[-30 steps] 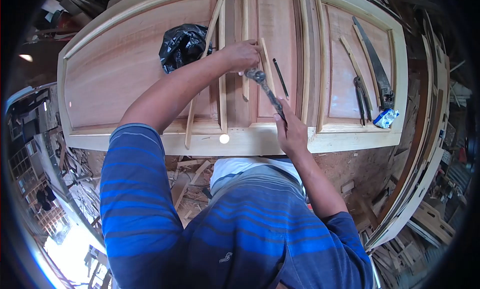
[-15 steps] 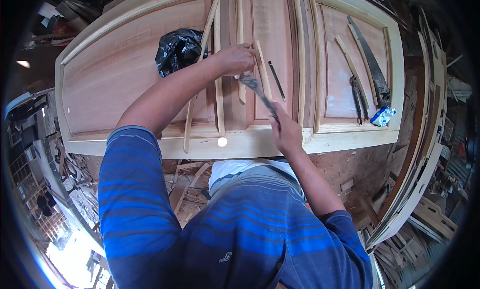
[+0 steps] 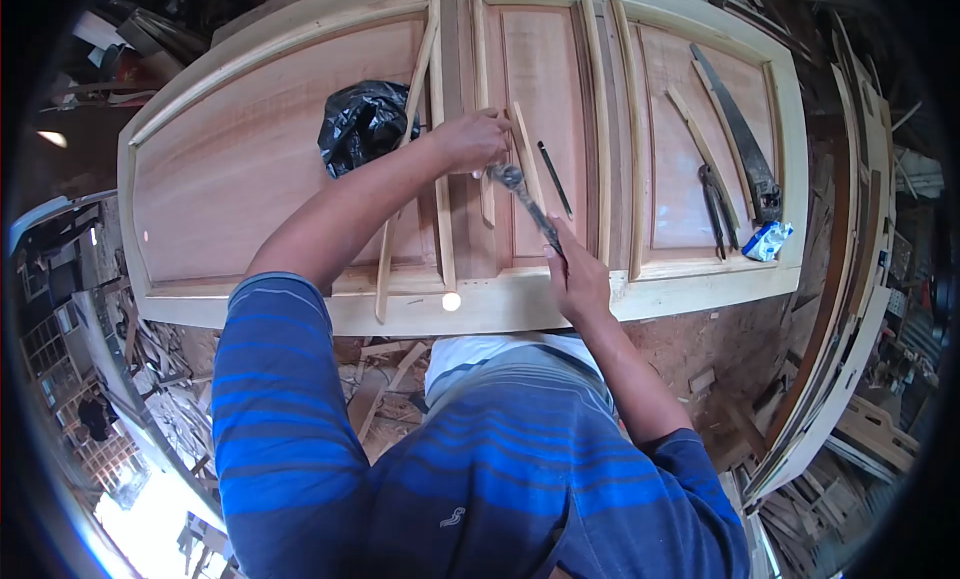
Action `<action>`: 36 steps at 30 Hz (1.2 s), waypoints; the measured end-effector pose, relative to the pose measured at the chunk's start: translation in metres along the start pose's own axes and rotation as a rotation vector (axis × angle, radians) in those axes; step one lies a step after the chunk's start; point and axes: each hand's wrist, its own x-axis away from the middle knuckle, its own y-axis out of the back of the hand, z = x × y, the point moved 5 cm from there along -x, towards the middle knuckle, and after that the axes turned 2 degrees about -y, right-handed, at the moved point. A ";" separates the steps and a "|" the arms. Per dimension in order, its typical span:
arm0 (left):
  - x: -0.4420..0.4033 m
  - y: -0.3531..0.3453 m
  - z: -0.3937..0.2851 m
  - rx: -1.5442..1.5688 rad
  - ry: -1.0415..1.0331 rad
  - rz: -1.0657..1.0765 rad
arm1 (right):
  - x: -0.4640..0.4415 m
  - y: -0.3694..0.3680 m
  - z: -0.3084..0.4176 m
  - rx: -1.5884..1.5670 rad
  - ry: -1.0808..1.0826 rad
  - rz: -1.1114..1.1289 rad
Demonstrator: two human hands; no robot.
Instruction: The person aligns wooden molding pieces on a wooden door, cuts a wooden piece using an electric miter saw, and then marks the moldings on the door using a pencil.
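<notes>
A panelled wooden door (image 3: 260,169) lies flat before me, with thin moulding strips along its panels. My right hand (image 3: 582,284) is wrapped round the handle of a hammer (image 3: 530,209). The hammer's head is close beside my left fingers, over the middle of the door. My left hand (image 3: 475,142) is pinched at a moulding strip (image 3: 487,204); whatever is between its fingertips is too small to make out. Just right of those fingers lies a short loose strip (image 3: 526,154), with a dark pencil (image 3: 554,179) beyond it.
A black plastic bag (image 3: 362,124) lies on the left panel, with a long loose strip (image 3: 384,269) slanting past it. On the right panel are a handsaw (image 3: 738,129), pincers (image 3: 715,209) and a blue-and-white packet (image 3: 767,241). Boards (image 3: 850,309) stand at the right; scrap wood litters the floor.
The hammer's head has shifted slightly and now appears sharper beside my left fingers. My left hand stays at the same strip. The whole view has moved a little, so the door appears lower.
</notes>
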 end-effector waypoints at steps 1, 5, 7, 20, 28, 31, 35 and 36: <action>-0.001 -0.001 -0.005 -0.004 0.010 -0.007 | 0.005 0.005 0.005 -0.107 -0.010 -0.049; -0.003 0.001 -0.004 0.098 0.046 0.093 | 0.012 -0.024 -0.024 0.033 0.019 0.040; -0.003 0.001 -0.006 0.069 0.011 0.063 | 0.006 -0.026 -0.021 0.139 -0.057 0.150; -0.001 -0.006 -0.003 0.048 0.042 0.066 | 0.005 -0.011 -0.012 -0.013 -0.047 0.058; 0.000 -0.002 -0.007 0.015 0.015 0.094 | -0.005 -0.016 -0.005 0.101 0.009 0.060; 0.001 -0.014 -0.003 0.007 0.062 0.063 | 0.010 -0.011 -0.006 -0.064 0.128 -0.112; 0.001 -0.015 -0.004 0.149 0.104 0.101 | 0.007 -0.024 -0.025 0.237 -0.123 0.244; 0.000 -0.011 -0.005 0.124 0.091 0.119 | 0.003 -0.019 -0.021 0.296 -0.107 0.273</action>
